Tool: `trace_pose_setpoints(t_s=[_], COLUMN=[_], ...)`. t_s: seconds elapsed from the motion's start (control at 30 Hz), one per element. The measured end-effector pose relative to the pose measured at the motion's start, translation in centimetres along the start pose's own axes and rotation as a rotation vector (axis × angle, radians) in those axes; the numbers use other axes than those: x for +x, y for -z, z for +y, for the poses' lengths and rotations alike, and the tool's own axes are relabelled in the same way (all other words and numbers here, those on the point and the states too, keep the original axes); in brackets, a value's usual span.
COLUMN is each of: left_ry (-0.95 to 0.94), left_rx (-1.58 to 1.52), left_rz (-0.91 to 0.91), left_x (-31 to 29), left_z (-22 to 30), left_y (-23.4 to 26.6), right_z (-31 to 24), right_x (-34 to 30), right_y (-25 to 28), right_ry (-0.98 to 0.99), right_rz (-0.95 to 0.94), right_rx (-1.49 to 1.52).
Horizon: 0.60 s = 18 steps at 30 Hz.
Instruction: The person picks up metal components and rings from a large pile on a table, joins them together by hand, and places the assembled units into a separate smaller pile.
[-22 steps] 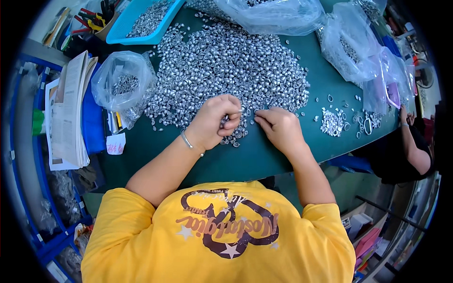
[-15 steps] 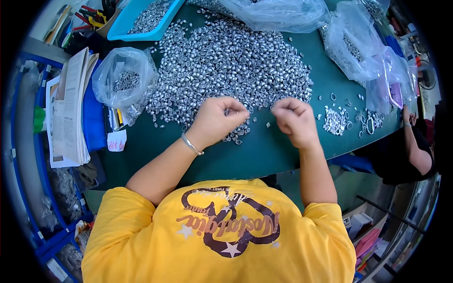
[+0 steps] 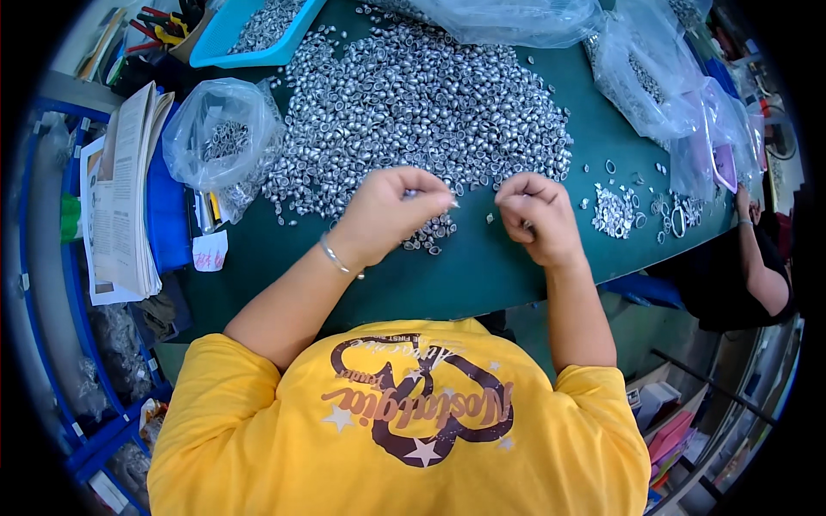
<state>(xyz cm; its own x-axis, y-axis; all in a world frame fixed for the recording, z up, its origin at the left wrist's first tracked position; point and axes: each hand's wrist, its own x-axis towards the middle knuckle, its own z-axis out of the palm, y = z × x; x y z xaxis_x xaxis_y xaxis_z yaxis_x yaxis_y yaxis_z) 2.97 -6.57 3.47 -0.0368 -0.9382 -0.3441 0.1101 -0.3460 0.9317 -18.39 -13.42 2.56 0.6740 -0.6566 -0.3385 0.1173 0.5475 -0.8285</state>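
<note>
A broad heap of small silvery metal pieces (image 3: pixel 413 112), rounded and hollow, covers the green table (image 3: pixel 482 275). At the heap's near edge my left hand (image 3: pixel 391 215) is pinched, with a tiny shiny metal piece (image 3: pixel 454 203) at its fingertips. My right hand (image 3: pixel 544 219) is closed to the right of it, fingers curled in; what they hold, if anything, is too small to make out. One small loose piece (image 3: pixel 490 218) lies on the table between the hands. A few more from the heap (image 3: pixel 433 236) lie beside my left fingers.
On the left stand a plastic bag of metal parts (image 3: pixel 219 138), a blue tray (image 3: pixel 249 56) and stacked papers (image 3: pixel 125 198). To the right lie a small pile of flat silvery bits (image 3: pixel 613 211) and clear bags (image 3: pixel 641 77). Another person's arm (image 3: pixel 757 258) is at the far right.
My left hand has shifted slightly left and up, and a shiny piece now shows at its fingertips. The right hand stays closed and has turned slightly.
</note>
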Motion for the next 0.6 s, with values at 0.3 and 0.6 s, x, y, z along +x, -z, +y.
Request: trace_pose_setpoints(t_s=[0.3, 0.6], left_ry=[-0.163, -0.586], left_rx=[0.482, 1.143], left_rz=[0.052, 0.049], left_x=[0.0, -0.1], left_z=[-0.3, -2.2], left_y=[0.3, -0.5], right_z=[3.0, 1.5], right_x=[-0.3, -0.4], right_y=[-3.8, -2.4], right_ry=[0.514, 0.183], right_rz=[0.131, 0.070], right_rx=[-1.337, -0.692])
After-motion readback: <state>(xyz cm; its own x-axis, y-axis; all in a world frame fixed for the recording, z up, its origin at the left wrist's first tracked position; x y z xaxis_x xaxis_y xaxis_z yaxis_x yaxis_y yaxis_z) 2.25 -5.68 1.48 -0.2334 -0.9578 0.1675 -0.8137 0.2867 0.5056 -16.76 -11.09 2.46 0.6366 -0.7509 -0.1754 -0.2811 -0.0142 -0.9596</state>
